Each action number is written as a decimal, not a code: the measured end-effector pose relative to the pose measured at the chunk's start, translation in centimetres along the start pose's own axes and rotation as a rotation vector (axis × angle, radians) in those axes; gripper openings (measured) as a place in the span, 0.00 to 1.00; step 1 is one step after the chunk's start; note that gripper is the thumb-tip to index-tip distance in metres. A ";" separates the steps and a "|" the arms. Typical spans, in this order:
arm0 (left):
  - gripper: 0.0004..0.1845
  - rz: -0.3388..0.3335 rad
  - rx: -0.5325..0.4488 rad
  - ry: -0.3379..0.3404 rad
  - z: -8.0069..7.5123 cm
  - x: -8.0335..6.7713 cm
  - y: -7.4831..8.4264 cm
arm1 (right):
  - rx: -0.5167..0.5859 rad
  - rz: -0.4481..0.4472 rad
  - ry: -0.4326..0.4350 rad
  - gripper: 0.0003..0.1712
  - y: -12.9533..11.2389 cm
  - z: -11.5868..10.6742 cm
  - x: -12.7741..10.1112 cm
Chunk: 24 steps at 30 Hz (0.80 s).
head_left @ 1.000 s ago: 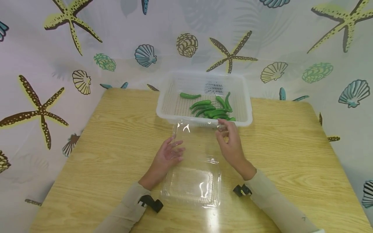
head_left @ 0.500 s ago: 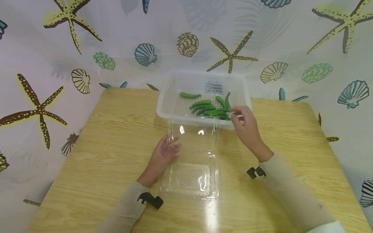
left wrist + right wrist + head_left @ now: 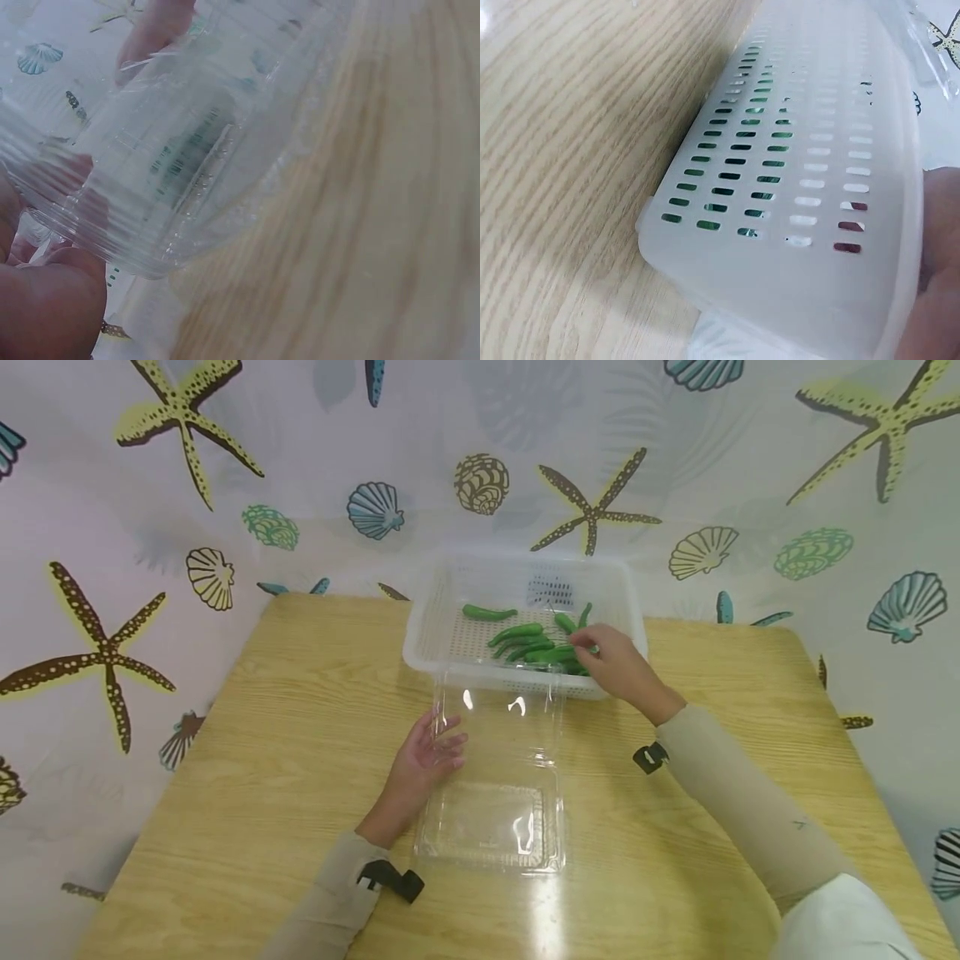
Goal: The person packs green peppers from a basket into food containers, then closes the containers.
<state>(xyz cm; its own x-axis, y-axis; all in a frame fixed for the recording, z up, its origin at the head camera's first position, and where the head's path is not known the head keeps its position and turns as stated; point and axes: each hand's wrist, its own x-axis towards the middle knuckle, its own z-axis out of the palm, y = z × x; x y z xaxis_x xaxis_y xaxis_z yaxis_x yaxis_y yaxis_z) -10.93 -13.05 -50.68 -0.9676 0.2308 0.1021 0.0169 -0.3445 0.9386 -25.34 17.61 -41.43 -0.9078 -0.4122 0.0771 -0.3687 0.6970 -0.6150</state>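
Note:
A clear plastic clamshell container (image 3: 487,827) lies on the table with its lid (image 3: 495,714) raised toward the basket. My left hand (image 3: 420,768) touches the lid's left side with its fingers spread; some show through the plastic. In the left wrist view, the thumb (image 3: 56,307) is in front of the clear ridged plastic (image 3: 127,187). My right hand (image 3: 618,664) reaches over the white basket's front right rim, fingertips bent down at the green chili peppers (image 3: 517,632). Whether it grips one is hidden; the basket wall (image 3: 780,262) covers its fingertips in the right wrist view.
The white perforated basket (image 3: 420,647) stands at the table's back edge, just beyond the lid. One chili pepper (image 3: 489,612) lies apart from the pile inside it. A shell-and-starfish printed sheet (image 3: 315,443) hangs behind the wooden table (image 3: 300,710).
My right hand has left the lid's upper right corner, swung right, then come left into the basket over the chili peppers. The left hand has shifted slightly left and stays at the lid.

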 end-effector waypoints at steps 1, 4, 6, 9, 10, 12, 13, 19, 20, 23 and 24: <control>0.45 0.001 0.000 0.001 0.0 -0.1 -0.1 | -0.004 0.012 -0.025 0.17 0.1 0.0 0.2; 0.44 0.003 0.003 0.001 0.0 -0.2 -0.1 | -0.014 0.040 -0.089 0.18 0.3 0.0 0.8; 0.45 0.008 0.007 0.007 0.0 -0.3 0.0 | -0.029 0.049 -0.112 0.19 0.3 0.1 1.2; 0.45 0.011 -0.002 0.021 0.1 -0.3 -0.1 | -0.054 0.060 -0.129 0.19 0.6 0.0 1.6; 0.45 0.010 -0.004 0.023 0.0 -0.3 -0.1 | -0.061 0.066 -0.133 0.19 0.6 0.0 1.8; 0.45 0.007 -0.011 0.027 0.0 -0.3 -0.1 | -0.070 0.073 -0.143 0.19 0.8 0.0 2.0; 0.45 0.005 -0.013 0.028 0.0 -0.3 -0.1 | -0.071 0.077 -0.149 0.19 0.8 0.0 2.2; 0.45 0.009 -0.020 0.025 0.0 -0.4 -0.2 | -0.092 0.063 -0.185 0.19 1.3 0.0 3.1; 0.45 0.012 -0.020 0.023 0.0 -0.4 -0.2 | -0.096 0.061 -0.192 0.18 1.4 0.1 3.2; 0.45 0.017 -0.023 0.022 0.0 -0.5 -0.1 | -0.095 0.049 -0.215 0.19 1.7 0.4 3.7; 0.45 0.017 -0.021 0.022 0.0 -0.5 -0.1 | -0.094 0.043 -0.225 0.19 1.8 0.5 3.9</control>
<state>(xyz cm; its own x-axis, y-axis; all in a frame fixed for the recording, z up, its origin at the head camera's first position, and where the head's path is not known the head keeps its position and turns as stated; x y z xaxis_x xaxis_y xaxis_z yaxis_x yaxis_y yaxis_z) -10.45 -13.09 -50.84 -0.9726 0.2043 0.1109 0.0287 -0.3678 0.9295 -29.47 16.94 -42.64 -0.8596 -0.4940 -0.1306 -0.3574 0.7639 -0.5374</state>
